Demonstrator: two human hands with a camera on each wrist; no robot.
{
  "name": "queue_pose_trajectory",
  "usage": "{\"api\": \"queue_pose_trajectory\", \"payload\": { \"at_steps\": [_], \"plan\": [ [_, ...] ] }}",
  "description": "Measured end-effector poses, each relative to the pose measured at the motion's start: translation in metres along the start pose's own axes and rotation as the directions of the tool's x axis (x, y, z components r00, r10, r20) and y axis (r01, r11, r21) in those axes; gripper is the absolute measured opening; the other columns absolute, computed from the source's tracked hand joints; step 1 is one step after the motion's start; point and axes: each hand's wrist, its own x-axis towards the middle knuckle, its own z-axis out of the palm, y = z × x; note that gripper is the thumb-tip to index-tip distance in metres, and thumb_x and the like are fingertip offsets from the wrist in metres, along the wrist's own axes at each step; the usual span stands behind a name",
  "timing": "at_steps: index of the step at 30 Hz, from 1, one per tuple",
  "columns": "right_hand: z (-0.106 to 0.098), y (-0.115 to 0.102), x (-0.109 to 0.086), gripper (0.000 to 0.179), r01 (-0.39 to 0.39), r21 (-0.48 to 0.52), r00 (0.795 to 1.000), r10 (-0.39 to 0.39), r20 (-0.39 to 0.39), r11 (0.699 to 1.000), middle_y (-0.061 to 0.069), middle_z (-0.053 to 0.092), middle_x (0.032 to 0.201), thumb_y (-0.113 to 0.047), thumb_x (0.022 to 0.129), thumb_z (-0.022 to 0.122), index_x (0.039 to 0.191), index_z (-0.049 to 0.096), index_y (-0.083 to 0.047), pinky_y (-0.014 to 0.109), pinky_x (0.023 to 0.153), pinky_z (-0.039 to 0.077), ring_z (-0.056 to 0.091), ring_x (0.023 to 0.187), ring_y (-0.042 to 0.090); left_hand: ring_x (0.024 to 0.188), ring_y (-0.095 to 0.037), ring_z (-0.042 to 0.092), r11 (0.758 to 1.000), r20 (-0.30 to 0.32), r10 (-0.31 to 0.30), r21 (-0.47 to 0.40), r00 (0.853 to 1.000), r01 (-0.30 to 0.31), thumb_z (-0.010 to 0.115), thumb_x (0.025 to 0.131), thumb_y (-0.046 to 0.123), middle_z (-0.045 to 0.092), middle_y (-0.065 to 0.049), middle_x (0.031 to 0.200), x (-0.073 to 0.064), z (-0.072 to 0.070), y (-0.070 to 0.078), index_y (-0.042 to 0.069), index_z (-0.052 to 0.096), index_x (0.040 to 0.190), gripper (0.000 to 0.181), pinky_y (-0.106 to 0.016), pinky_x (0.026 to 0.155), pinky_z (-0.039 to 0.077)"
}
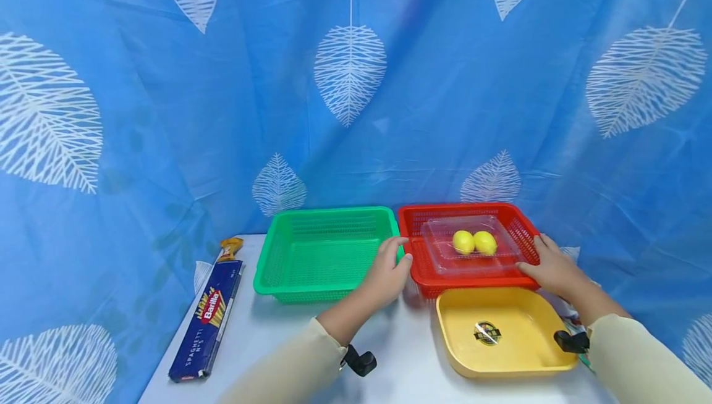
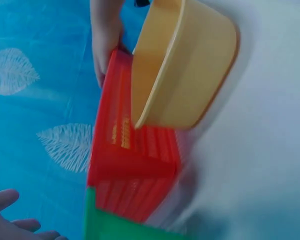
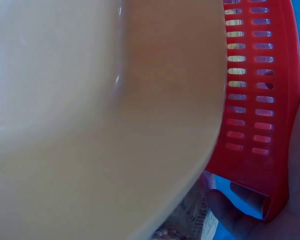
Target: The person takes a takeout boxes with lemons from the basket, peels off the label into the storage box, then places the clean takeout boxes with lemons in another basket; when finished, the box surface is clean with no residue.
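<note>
nearby, green basket (image 1: pixel 325 249) beside red basket (image 1: pixel 467 214)

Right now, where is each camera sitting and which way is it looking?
Head: up high, looking down at the red plastic mesh basket; both hands and sleeves show.
Left wrist: low by the left hand, facing the shallow yellow plastic tub; the right hand's fingers show.
Right wrist: under the yellow tub's wall, facing the red basket; the right hand shows.
All share the red basket.

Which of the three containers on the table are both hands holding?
The red basket, at the back right with the two lemons in a clear tray. The left hand and right hand grip its sides; the green basket and yellow tub sit untouched.
</note>
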Motion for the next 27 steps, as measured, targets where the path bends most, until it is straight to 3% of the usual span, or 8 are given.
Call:
{"api": "queue_pose_trajectory", "payload": {
  "at_steps": [5, 11, 19, 25, 27],
  "plan": [
    [-0.006, 0.008, 0.0, 0.122, -0.002, 0.0, 1.0, 0.002, -0.016, 1.0, 0.043, 0.001, 0.162, -0.047, 0.088, 0.078, 0.16, 0.0, 0.011, 0.067, 0.079, 0.06, 0.016, 0.137, 0.07, 0.155, -0.034, 0.033, 0.997, 0.012, 0.013, 0.074, 1.0, -0.013, 0.046, 0.109, 0.031, 0.031, -0.012, 0.169, -0.01, -0.025, -0.009, 0.013, 0.046, 0.155, 0.05, -0.063, 0.119, 0.039],
    [-0.015, 0.017, -0.001, 0.119, -0.012, -0.033, 1.0, 0.011, -0.026, 0.999, 0.046, 0.003, 0.158, -0.044, 0.087, 0.079, 0.159, 0.003, 0.015, 0.065, 0.075, 0.062, 0.016, 0.134, 0.071, 0.156, -0.037, 0.032, 0.986, 0.024, 0.005, 0.168, 1.0, -0.009, 0.046, 0.11, 0.035, 0.028, -0.014, 0.17, -0.016, -0.047, -0.02, 0.015, 0.042, 0.158, 0.053, -0.062, 0.121, 0.036],
    [-0.014, 0.011, 0.007, 0.11, 0.02, -0.062, 0.999, -0.022, -0.029, 0.998, 0.045, 0.012, 0.156, -0.042, 0.088, 0.079, 0.158, 0.017, 0.015, 0.057, 0.071, 0.064, 0.027, 0.128, 0.067, 0.156, -0.042, 0.028, 0.957, -0.007, -0.05, 0.284, 0.999, 0.05, 0.049, 0.11, 0.033, 0.025, -0.018, 0.171, -0.033, -0.086, -0.039, 0.015, 0.041, 0.159, 0.053, -0.067, 0.12, 0.034],
    [-0.021, 0.005, 0.003, 0.119, 0.01, -0.048, 1.0, -0.01, 0.003, 0.999, 0.045, 0.016, 0.153, -0.04, 0.087, 0.082, 0.16, 0.005, 0.013, 0.052, 0.068, 0.065, 0.035, 0.124, 0.064, 0.155, -0.044, 0.029, 0.931, -0.025, -0.1, 0.35, 0.995, 0.103, 0.05, 0.11, 0.033, 0.026, -0.02, 0.17, -0.045, -0.107, -0.053, 0.013, 0.042, 0.159, 0.054, -0.069, 0.118, 0.034],
    [-0.024, -0.001, 0.001, 0.119, 0.027, -0.091, 1.0, -0.027, 0.003, 0.996, 0.046, 0.017, 0.153, -0.042, 0.087, 0.082, 0.16, 0.006, 0.014, 0.057, 0.071, 0.064, 0.032, 0.126, 0.066, 0.155, -0.045, 0.029, 0.918, -0.025, -0.106, 0.381, 0.994, 0.108, 0.051, 0.109, 0.034, 0.026, -0.021, 0.17, -0.048, -0.112, -0.055, 0.013, 0.042, 0.159, 0.055, -0.07, 0.118, 0.034]
  ]
}}
